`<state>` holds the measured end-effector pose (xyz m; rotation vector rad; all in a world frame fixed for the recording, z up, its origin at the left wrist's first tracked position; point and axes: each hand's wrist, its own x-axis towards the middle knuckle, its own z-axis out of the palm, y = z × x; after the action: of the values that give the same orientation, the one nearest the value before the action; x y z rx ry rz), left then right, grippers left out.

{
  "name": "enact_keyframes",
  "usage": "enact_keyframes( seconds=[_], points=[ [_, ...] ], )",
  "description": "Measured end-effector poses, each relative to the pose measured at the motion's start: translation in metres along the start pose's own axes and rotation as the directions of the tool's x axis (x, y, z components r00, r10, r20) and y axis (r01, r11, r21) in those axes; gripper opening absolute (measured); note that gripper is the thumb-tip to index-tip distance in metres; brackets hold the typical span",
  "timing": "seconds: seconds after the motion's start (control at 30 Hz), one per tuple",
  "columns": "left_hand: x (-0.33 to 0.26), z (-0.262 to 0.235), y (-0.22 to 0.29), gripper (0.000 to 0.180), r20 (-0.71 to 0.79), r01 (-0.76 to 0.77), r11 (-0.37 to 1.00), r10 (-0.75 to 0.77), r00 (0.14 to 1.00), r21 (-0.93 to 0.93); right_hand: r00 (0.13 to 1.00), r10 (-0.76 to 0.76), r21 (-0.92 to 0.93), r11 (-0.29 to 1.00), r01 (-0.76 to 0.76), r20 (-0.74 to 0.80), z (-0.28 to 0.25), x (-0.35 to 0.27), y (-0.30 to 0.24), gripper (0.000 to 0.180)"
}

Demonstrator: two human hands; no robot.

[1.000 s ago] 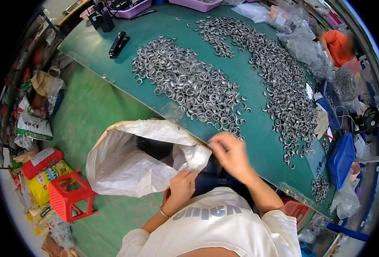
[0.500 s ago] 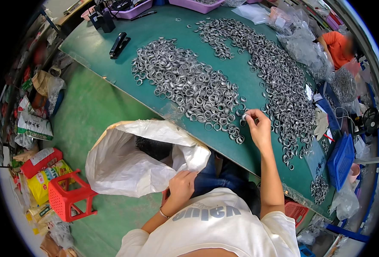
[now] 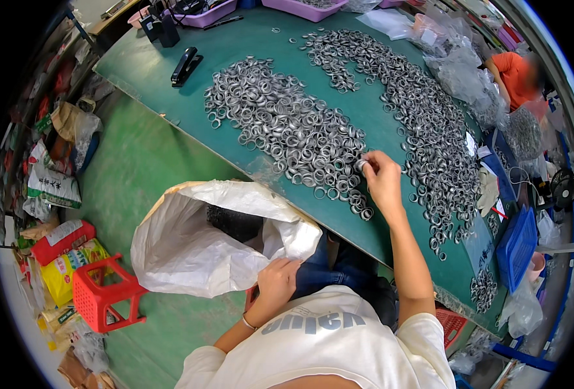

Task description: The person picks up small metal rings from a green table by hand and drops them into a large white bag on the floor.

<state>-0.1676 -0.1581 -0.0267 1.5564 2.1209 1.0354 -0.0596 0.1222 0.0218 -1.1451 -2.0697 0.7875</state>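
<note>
— What do we see of the right hand (image 3: 383, 181)?

— We see it stretched out over the green table top (image 3: 371, 117), fingers curled together at the near edge of the big heap of small grey metal rings (image 3: 293, 133). The fingertips pinch one small grey metal ring (image 3: 361, 165) just where the heap thins out. The palm faces down and the forearm runs back toward the body.

— And the left hand (image 3: 275, 285)?

— We find it low, close to the lap, gripping the rim of the large white woven plastic sack (image 3: 196, 253). The fingers are folded over the cloth, holding the mouth open. The sack stands on the green floor beside the table edge, its opening turned up and dark inside.

— What else lies on the table?

— We make out a second long band of grey rings (image 3: 430, 136) curving along the right side, well apart from the first heap at the top and nearer lower down. A black stapler (image 3: 186, 66) lies near the far left corner, and purple plastic trays (image 3: 303, 8) stand along the far edge.

— And around the seat?

— We see a red plastic stool (image 3: 102, 295) on the floor to the left, next to coloured bags. A blue plastic basket (image 3: 516, 249) stands off to the right, and another person in an orange shirt (image 3: 511, 68) sits at the far right.
</note>
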Motion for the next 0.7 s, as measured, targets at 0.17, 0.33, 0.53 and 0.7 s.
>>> enact_keyframes(
  seconds=[0.17, 0.33, 0.53, 0.7],
  points=[
    [0.000, 0.002, -0.002, 0.012, -0.031, -0.013, 1.000, 0.013, 0.999, 0.002, 0.942, 0.040, 0.430, 0.883, -0.189, 0.334, 0.009, -0.052, -0.049, 0.007],
    [0.002, 0.003, -0.002, 0.012, -0.034, -0.026, 1.000, 0.026, 0.999, -0.002, 0.841, -0.111, 0.307, 0.949, -0.068, 0.530, 0.084, -0.096, -0.083, 0.011],
    [-0.004, 0.003, -0.005, 0.012, -0.019, 0.024, 1.000, -0.023, 1.000, 0.014, 0.848, -0.226, 0.401, 0.916, 0.018, 0.479, 0.092, -0.099, -0.077, 0.010],
    [-0.002, 0.002, -0.002, 0.013, -0.022, 0.008, 1.000, -0.008, 1.000, 0.002, 0.998, 0.034, 0.159, 0.986, -0.042, 0.053, 0.023, -0.024, -0.056, 0.010]
  ],
)
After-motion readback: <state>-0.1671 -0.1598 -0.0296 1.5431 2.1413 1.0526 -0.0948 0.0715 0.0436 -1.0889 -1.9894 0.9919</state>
